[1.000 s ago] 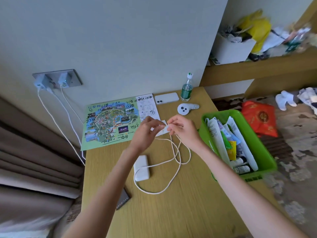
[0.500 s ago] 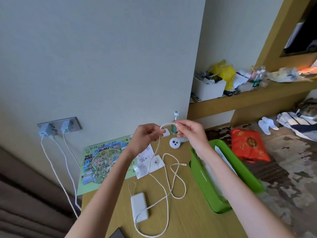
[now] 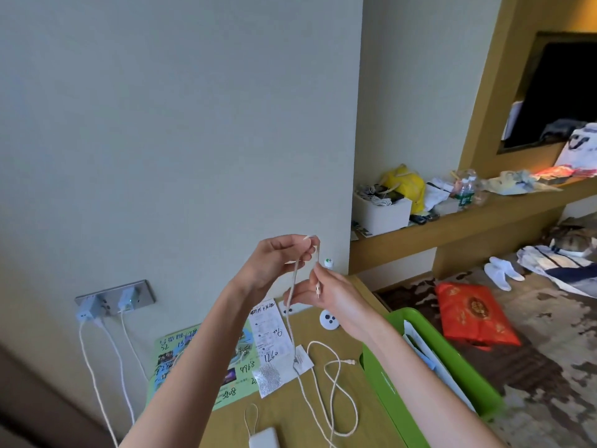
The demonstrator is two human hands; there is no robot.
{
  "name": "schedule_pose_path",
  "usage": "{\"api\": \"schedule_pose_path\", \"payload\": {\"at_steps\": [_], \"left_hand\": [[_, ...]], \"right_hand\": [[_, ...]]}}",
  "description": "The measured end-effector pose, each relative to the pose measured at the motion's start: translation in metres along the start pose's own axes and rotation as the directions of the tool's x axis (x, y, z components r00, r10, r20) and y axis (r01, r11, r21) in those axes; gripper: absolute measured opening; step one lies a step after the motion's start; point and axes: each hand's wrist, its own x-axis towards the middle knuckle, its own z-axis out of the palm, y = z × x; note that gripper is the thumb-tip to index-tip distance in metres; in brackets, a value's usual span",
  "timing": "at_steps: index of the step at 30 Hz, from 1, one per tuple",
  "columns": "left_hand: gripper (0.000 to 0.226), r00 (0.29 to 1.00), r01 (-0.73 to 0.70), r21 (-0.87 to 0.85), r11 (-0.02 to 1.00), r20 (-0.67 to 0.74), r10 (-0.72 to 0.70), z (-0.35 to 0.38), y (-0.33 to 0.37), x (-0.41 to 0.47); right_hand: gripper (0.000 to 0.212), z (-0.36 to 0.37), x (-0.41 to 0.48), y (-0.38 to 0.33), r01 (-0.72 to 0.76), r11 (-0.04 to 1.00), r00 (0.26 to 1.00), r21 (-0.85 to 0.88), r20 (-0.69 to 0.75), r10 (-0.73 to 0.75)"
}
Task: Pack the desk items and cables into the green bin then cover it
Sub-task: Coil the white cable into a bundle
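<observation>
My left hand [image 3: 274,265] pinches a white cable [image 3: 336,386] near its top, raised well above the desk. My right hand [image 3: 332,294] holds the same cable just below, near a plug end. The rest of the cable hangs down and loops on the wooden desk [image 3: 290,412]. The green bin [image 3: 384,383] stands at the desk's right edge with paper packets inside. A white power bank [image 3: 263,438] lies at the bottom of the view. A map sheet [image 3: 174,354], receipts [image 3: 269,334], a white phone and a round white device [image 3: 329,319] lie on the desk.
Two chargers [image 3: 103,307] sit in a wall socket at the left, their white cables hanging down. A bottle cap [image 3: 328,262] shows behind my hands. A red bag [image 3: 471,315] and white slippers [image 3: 502,274] lie on the carpet. A cluttered shelf [image 3: 452,221] runs along the right.
Both hands rose higher with the cable, and the left hand now sits above the right. The view tilted upward, so the desk and bin sit lower in the frame.
</observation>
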Motion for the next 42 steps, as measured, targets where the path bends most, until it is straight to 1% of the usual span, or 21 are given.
{"api": "schedule_pose_path", "payload": {"at_steps": [2, 4, 6, 8, 9, 11, 14, 17, 19, 21, 23, 24, 26, 28, 30, 32, 35, 37, 39, 42], "left_hand": [[0.019, 0.999, -0.012, -0.024, 1.000, -0.031, 0.012, -0.003, 0.004, 0.000], [0.015, 0.999, -0.027, -0.068, 0.997, -0.045, 0.023, -0.005, 0.007, -0.001], [0.017, 1.000, -0.025, -0.174, 0.984, 0.000, 0.026, -0.007, 0.010, -0.002], [0.021, 0.998, 0.009, -0.324, 0.946, 0.069, 0.014, -0.008, 0.013, -0.004], [0.024, 0.997, 0.027, -0.392, 0.920, 0.081, 0.005, -0.007, 0.014, -0.005], [0.027, 0.999, 0.036, -0.474, 0.880, 0.050, -0.014, -0.008, 0.014, -0.006], [0.027, 0.999, -0.032, -0.456, 0.889, -0.040, 0.016, -0.014, 0.016, -0.009], [0.026, 0.991, -0.108, -0.415, 0.904, -0.114, 0.066, -0.027, 0.019, -0.016], [0.026, 0.984, -0.137, -0.384, 0.913, -0.161, 0.079, -0.036, 0.020, -0.021], [0.026, 0.975, -0.155, -0.366, 0.918, -0.206, 0.082, -0.045, 0.018, -0.026], [0.026, 0.966, -0.166, -0.340, 0.926, -0.244, 0.083, -0.054, 0.016, -0.030], [0.026, 0.962, -0.164, -0.307, 0.938, -0.260, 0.084, -0.057, 0.015, -0.033], [0.025, 0.954, -0.149, -0.195, 0.969, -0.286, 0.089, -0.062, 0.011, -0.037], [0.024, 0.954, -0.124, -0.072, 0.990, -0.284, 0.099, -0.064, 0.007, -0.041], [0.025, 0.961, -0.097, 0.037, 0.995, -0.258, 0.104, -0.063, 0.003, -0.043], [0.026, 0.976, -0.073, 0.132, 0.989, -0.194, 0.098, -0.059, 0.000, -0.045], [0.027, 0.997, -0.050, 0.234, 0.971, -0.042, 0.061, -0.051, -0.002, -0.047], [0.027, 0.999, -0.041, 0.268, 0.963, 0.042, 0.031, -0.044, -0.002, -0.049], [0.028, 0.996, -0.032, 0.259, 0.965, 0.090, 0.009, -0.039, -0.002, -0.051], [0.032, 0.996, -0.003, 0.202, 0.979, 0.092, -0.016, -0.032, 0.001, -0.051]], "right_hand": [[0.037, 0.002, 0.000, -0.007, 0.046, 0.998, 0.997, -0.043, 0.066, -0.043], [0.037, 0.005, -0.001, -0.012, 0.067, 0.991, 0.994, -0.112, 0.095, -0.056], [0.038, 0.010, -0.001, -0.016, 0.070, 0.987, 0.993, -0.142, 0.107, -0.055], [0.037, 0.016, -0.001, -0.017, 0.063, 0.988, 0.991, -0.139, 0.124, -0.046], [0.036, 0.019, -0.001, -0.018, 0.055, 0.990, 0.991, -0.132, 0.130, -0.037], [0.033, 0.022, -0.001, -0.018, 0.039, 0.992, 0.990, -0.124, 0.141, -0.021], [0.027, 0.017, -0.002, -0.015, 0.023, 0.983, 0.991, -0.182, 0.136, 0.002], [0.024, 0.003, -0.006, -0.009, -0.035, 0.958, 0.984, -0.285, 0.158, 0.083], [0.029, -0.008, -0.008, -0.006, -0.078, 0.921, 0.972, -0.381, 0.175, 0.154], [0.034, -0.016, -0.008, -0.004, -0.116, 0.883, 0.968, -0.454, 0.147, 0.203], [0.021, -0.022, -0.009, -0.002, -0.130, 0.870, 0.973, -0.475, 0.106, 0.203], [0.015, -0.024, -0.009, -0.001, -0.129, 0.876, 0.979, -0.465, 0.081, 0.187], [0.016, -0.025, -0.007, -0.003, -0.097, 0.898, 0.992, -0.430, 0.033, 0.123], [0.020, -0.020, -0.004, -0.010, -0.031, 0.899, 0.999, -0.437, 0.006, 0.037], [0.017, -0.010, 0.002, -0.019, 0.049, 0.893, 0.999, -0.447, 0.005, -0.052], [0.014, 0.002, 0.008, -0.029, 0.149, 0.887, 0.987, -0.438, 0.010, -0.161], [0.013, 0.018, 0.020, -0.041, 0.274, 0.859, 0.948, -0.433, -0.028, -0.316], [0.013, 0.025, 0.028, -0.046, 0.328, 0.827, 0.917, -0.457, -0.057, -0.395], [0.010, 0.029, 0.035, -0.048, 0.358, 0.797, 0.889, -0.486, -0.082, -0.450], [0.008, 0.030, 0.040, -0.047, 0.366, 0.781, 0.873, -0.506, -0.105, -0.477]]}}
